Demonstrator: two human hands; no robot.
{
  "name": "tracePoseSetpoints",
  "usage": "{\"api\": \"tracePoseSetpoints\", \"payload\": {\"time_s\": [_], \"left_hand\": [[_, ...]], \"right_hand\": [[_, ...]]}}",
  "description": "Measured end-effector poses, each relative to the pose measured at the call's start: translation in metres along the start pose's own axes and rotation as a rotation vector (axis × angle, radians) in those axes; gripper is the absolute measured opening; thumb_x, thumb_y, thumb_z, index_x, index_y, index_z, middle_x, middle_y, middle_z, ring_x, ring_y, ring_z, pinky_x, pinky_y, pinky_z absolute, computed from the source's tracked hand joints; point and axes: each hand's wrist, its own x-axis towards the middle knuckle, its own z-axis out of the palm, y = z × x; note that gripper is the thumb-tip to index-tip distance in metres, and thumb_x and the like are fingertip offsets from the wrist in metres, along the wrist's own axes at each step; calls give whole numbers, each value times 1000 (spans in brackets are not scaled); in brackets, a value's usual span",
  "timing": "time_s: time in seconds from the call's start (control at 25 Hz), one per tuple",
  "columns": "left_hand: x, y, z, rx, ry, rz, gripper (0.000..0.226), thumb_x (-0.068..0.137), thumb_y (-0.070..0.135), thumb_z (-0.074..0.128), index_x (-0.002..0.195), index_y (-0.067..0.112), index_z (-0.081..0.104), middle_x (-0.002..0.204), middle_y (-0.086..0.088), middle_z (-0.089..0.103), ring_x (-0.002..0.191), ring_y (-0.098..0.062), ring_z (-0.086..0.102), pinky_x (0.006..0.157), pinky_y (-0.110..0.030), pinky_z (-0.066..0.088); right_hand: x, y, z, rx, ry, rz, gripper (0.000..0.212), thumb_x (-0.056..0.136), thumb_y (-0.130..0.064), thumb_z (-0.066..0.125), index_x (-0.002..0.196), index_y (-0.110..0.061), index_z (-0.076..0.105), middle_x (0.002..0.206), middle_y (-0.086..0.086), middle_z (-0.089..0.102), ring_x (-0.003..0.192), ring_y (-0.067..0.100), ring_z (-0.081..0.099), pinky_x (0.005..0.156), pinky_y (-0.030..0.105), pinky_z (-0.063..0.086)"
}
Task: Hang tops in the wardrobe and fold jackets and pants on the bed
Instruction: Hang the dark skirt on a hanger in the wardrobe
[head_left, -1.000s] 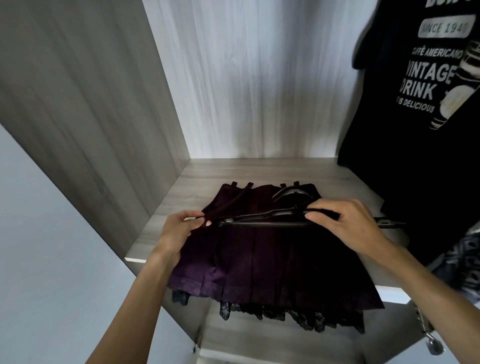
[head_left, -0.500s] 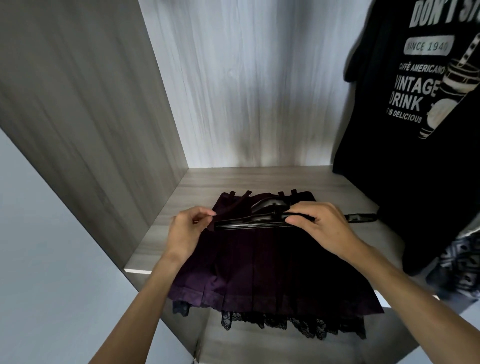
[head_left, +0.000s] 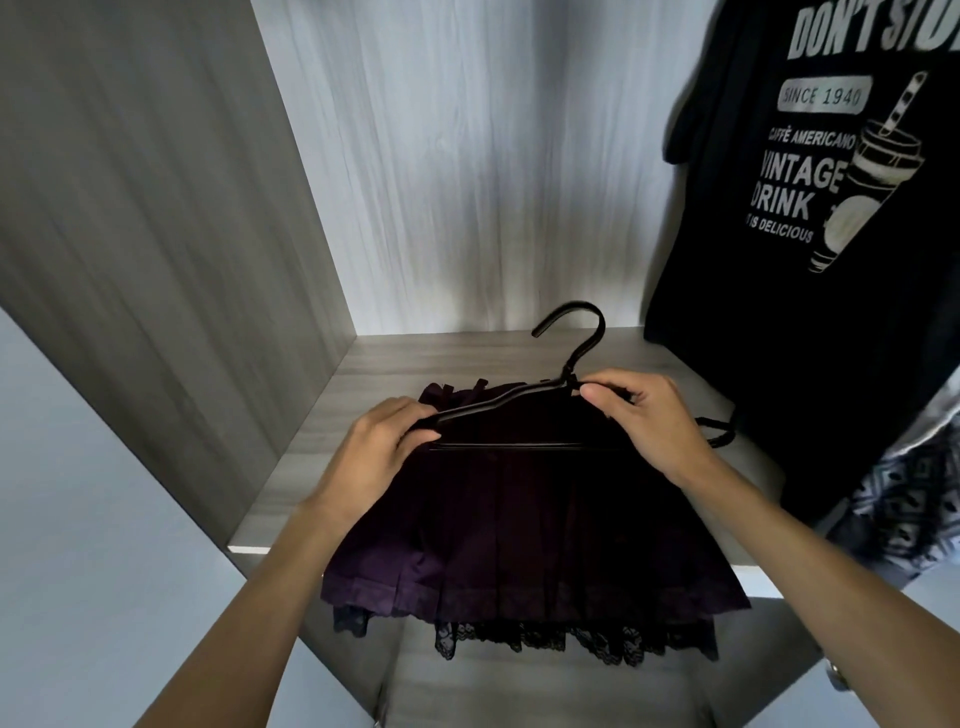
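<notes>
Purple lace-hemmed top (head_left: 519, 525) lay limp on the wardrobe shelf (head_left: 306, 447), seemingly light; left hand (head_left: 371, 460) pinched the hanger (head_left: 498, 404) end, right hand (head_left: 652, 421) gripped its neck, likely the surest hold.

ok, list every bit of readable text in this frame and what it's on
All on the black T-shirt hanging at the right:
"DON'T STO", cut off by the frame edge
"SINCE 1940"
"CAFFÈ AMERICANO"
"VINTAGE DRINK"
"IS DELICIOUS", with the word before it partly hidden by a fold
No text shows on the hanger, the purple garment or the wardrobe.
</notes>
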Motion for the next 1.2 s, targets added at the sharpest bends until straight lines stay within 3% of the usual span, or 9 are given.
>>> {"api": "tracePoseSetpoints", "payload": {"time_s": [0.16, 0.28, 0.36, 0.44, 0.6, 0.76, 0.88, 1.0, 1.2], "left_hand": [[4, -6, 6, -62, 143, -154, 23, 85, 19, 72, 104, 7, 72, 94, 3, 70, 87, -13, 66, 83, -14, 49], [-2, -12, 7, -206, 259, -378, 9, 88, 13, 71, 97, 13, 72, 89, 6, 71, 85, -15, 69, 84, -16, 51], [-4, -16, 9, -361, 294, -490, 9, 90, 11, 68, 93, 19, 71, 86, 7, 72, 86, -18, 70, 87, -32, 56], [-3, -17, 9, -448, 309, -540, 18, 91, 8, 67, 92, 26, 71, 87, 6, 72, 88, -22, 71, 87, -37, 56], [-3, -16, 7, -474, 314, -523, 26, 91, 5, 66, 89, 31, 70, 86, 14, 73, 87, -11, 70, 84, -20, 55], [-4, -19, 4, -475, 293, -488, 26, 91, 3, 66, 89, 29, 69, 87, 20, 71, 83, 0, 67, 79, -8, 49], [-6, -27, 2, -364, 229, -368, 17, 90, 7, 68, 95, 23, 70, 91, 10, 71, 87, -3, 67, 80, -10, 48], [-7, -37, 2, -293, 195, -291, 14, 88, 10, 69, 100, 17, 72, 93, 6, 71, 89, -10, 67, 82, -20, 50], [0, -40, 1, -298, 203, -298, 15, 87, 8, 70, 101, 13, 73, 92, 7, 71, 88, -11, 67, 82, -24, 51]], "right_hand": [[-23, 30, 7, -584, 309, -187, 24, 88, -34, 69, 103, -14, 66, 102, 0, 52, 93, 14, 52, 81, 27, 46], [-60, 64, 18, -773, -143, 104, 34, 87, -47, 67, 106, -19, 63, 100, -4, 58, 90, 13, 60, 77, 30, 52], [-76, 82, 28, -635, -320, 452, 44, 85, -44, 72, 119, -18, 60, 102, -6, 60, 94, 12, 62, 82, 29, 52], [-77, 91, 31, -394, -293, 662, 44, 82, -29, 78, 119, -14, 59, 95, -4, 62, 90, 11, 63, 85, 29, 54], [-64, 82, 14, 93, -186, 895, 29, 78, -6, 80, 103, -9, 67, 105, 7, 69, 94, 16, 65, 82, 24, 53], [-35, 45, -19, 504, -16, 873, 26, 70, -12, 80, 92, -16, 66, 98, -5, 68, 91, 8, 61, 84, 21, 41], [4, 27, -53, 739, 78, 790, 35, 66, -36, 82, 93, -17, 68, 99, -2, 71, 98, 10, 63, 83, 23, 39], [36, 13, -79, 616, 203, 691, 17, 93, -39, 59, 91, -26, 70, 93, -10, 70, 96, 7, 59, 78, 24, 33], [45, -10, -69, 232, 147, 434, 12, 96, -21, 63, 94, -23, 74, 81, -10, 70, 72, 0, 56, 72, 16, 41]]}}
